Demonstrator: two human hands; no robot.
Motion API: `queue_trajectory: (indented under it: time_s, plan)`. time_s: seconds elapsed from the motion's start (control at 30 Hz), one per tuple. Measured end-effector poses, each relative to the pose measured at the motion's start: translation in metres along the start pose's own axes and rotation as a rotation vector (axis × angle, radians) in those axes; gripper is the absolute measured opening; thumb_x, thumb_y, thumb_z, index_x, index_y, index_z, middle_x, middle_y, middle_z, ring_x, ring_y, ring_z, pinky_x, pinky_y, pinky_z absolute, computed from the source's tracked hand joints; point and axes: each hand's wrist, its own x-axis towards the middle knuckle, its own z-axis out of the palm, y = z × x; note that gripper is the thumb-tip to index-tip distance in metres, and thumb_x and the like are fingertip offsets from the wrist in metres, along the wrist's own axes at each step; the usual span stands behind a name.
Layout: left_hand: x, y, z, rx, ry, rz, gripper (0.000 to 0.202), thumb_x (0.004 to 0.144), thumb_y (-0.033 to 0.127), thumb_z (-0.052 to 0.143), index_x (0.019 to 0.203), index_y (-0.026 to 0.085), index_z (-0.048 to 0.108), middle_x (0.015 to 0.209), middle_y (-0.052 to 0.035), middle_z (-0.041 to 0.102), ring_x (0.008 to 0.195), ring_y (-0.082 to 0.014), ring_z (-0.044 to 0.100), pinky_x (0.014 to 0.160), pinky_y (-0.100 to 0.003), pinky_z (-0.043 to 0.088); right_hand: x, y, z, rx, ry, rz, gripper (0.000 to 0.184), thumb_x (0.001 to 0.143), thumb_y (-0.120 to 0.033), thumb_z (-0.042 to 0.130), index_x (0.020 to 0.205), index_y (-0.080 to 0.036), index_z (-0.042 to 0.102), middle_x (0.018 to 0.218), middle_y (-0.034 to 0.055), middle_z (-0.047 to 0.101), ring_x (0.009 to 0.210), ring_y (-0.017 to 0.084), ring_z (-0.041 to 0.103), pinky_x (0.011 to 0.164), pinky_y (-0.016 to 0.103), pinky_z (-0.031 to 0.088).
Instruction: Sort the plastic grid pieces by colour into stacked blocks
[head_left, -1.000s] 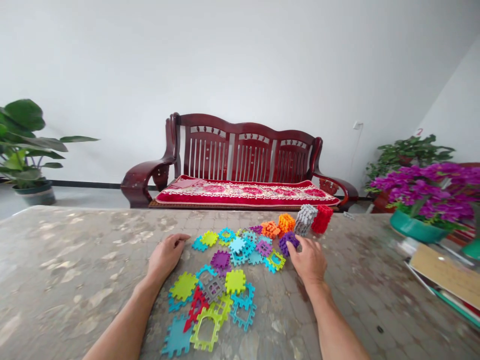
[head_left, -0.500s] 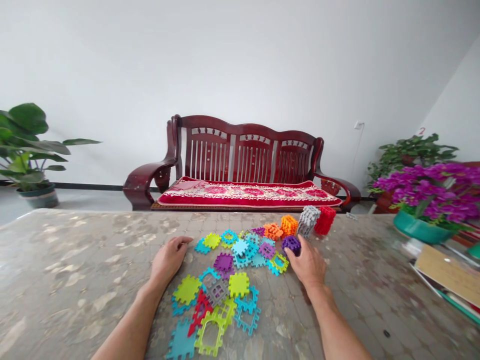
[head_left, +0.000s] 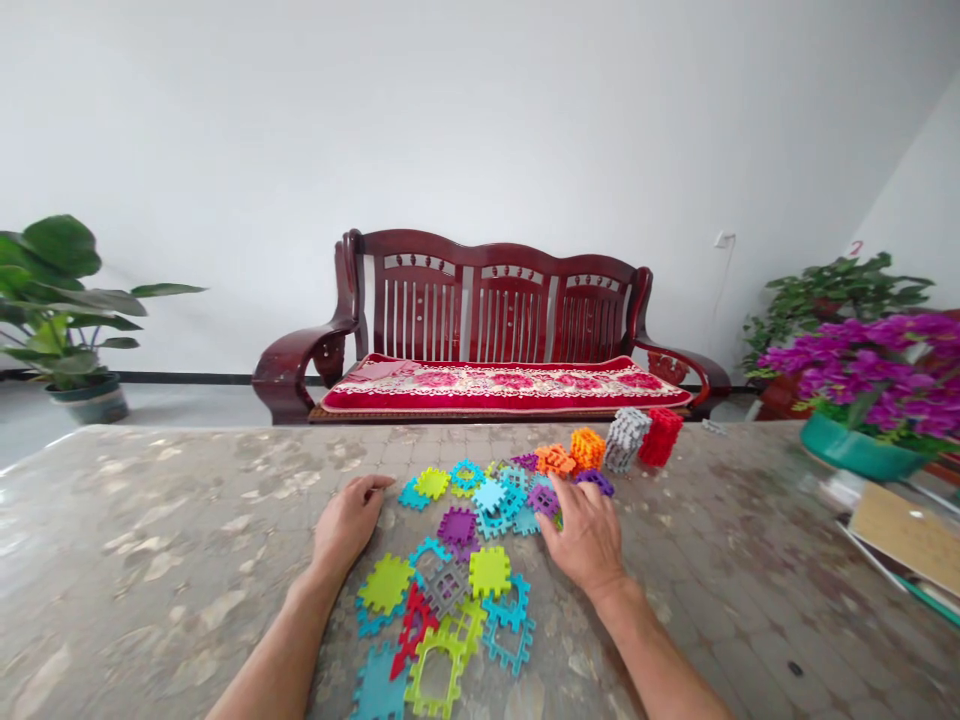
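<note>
Several flat, toothed plastic tiles (head_left: 457, 580) in blue, green, purple, red and grey lie scattered on the table (head_left: 150, 560). My left hand (head_left: 349, 520) rests palm down at the pile's left edge, fingers loosely curled, holding nothing. My right hand (head_left: 581, 530) lies flat over the tiles at the right of the pile, fingers spread. Just beyond its fingertips sits a purple cube (head_left: 596, 481). Farther back stand an orange cube (head_left: 587, 448), an orange piece (head_left: 555, 460), a grey block (head_left: 626, 438) and a red block (head_left: 661, 436).
A dark wooden bench (head_left: 495, 330) with a red cushion stands behind the table. A teal pot of purple flowers (head_left: 862, 400) and a stack of papers (head_left: 900, 540) occupy the table's right side. A leafy plant (head_left: 60, 310) stands on the floor at left.
My right hand has let go of the purple cube and slid left onto the loose tiles. The left hand has stayed in place. The view has shifted slightly.
</note>
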Motion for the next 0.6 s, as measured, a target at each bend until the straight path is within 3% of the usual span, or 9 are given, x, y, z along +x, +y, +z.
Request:
queue_trajectory:
  time_s: [0.3,0.6]
  plan:
    - [-0.0001,0.0005,-0.0005,-0.004,0.004,0.005,0.035,0.086,0.027,0.041,0.104,0.027,0.072,0.113,-0.0011,0.073,0.103,-0.0201,0.067,0.083,-0.027,0.049,0.0005,0.0003,0.0042,-0.109,-0.087,0.035,0.045,0.085,-0.034,0.062,0.127,-0.018,0.057,0.107,0.0118,0.07,0.098,0.03,0.052,0.081,0.04,0.034]
    - [-0.0002,0.0021,-0.0017,0.007,-0.002,0.015,0.036,0.086,0.027,0.04,0.104,0.027,0.072,0.113,-0.0007,0.073,0.103,-0.019,0.066,0.085,-0.026,0.048,0.0001,-0.0002,0.0092,-0.076,-0.06,0.055,0.05,0.083,-0.032,0.065,0.13,-0.019,0.055,0.111,0.0094,0.069,0.099,0.027,0.052,0.082,0.037,0.034]
